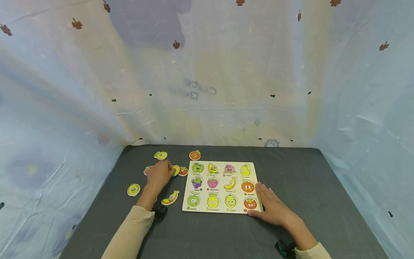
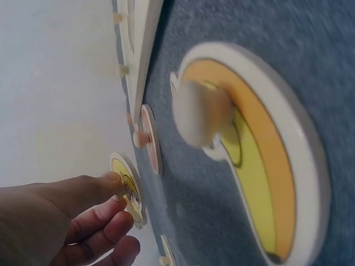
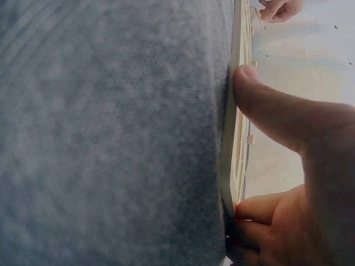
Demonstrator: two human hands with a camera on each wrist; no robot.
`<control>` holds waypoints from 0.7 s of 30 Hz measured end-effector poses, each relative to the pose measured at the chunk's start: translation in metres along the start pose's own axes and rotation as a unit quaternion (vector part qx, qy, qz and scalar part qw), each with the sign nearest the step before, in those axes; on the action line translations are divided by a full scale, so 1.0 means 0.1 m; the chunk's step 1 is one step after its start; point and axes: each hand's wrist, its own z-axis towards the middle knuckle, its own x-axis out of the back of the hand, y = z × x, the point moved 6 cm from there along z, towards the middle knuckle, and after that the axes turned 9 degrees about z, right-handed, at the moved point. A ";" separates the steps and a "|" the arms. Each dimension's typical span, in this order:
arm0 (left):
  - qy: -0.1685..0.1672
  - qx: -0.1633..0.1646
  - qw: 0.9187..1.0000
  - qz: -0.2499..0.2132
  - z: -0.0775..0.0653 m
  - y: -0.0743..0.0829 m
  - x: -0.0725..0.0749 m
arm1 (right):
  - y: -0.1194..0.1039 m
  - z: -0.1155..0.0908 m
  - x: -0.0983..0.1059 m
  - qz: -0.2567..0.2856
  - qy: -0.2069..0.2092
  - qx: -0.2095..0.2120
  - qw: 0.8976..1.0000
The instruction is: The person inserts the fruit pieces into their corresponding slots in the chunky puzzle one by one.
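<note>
My left hand (image 1: pixel 159 175) pinches the small knob of a yellow fruit puzzle piece (image 2: pixel 133 185) between thumb and fingers. In the head view that hand partly covers the yellow piece (image 1: pixel 175 170). Beside it lies a red fruit piece (image 1: pixel 183 171). A banana piece (image 1: pixel 170 198) with a round knob lies nearer me and looms large in the left wrist view. At the near right corner of the pale fruit puzzle board (image 1: pixel 221 193), my right hand (image 1: pixel 275 208) rests with its thumb against the front edge and its fingers along the right edge.
An orange piece (image 1: pixel 195 155) sits behind the board's far left corner. Further left are a yellow-green piece (image 1: pixel 160 155), a pink piece (image 1: pixel 147 169) partly hidden by the left hand, and a round yellow piece (image 1: pixel 133 189). The dark cloth table (image 1: pixel 226 237) meets a pale curtain (image 1: pixel 220 122) behind.
</note>
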 end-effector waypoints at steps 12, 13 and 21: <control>0.018 -0.033 0.999 0.026 0.00 0.23 0.03 | 0.00 0.01 -0.01 -0.005 0.002 0.001 1.000; 0.017 -0.035 0.999 0.027 -0.01 0.26 0.03 | 0.01 0.02 -0.01 -0.006 0.002 0.001 1.000; 0.014 -0.056 0.998 0.027 -0.02 0.42 0.01 | 0.01 0.01 -0.01 -0.011 0.004 -0.001 1.000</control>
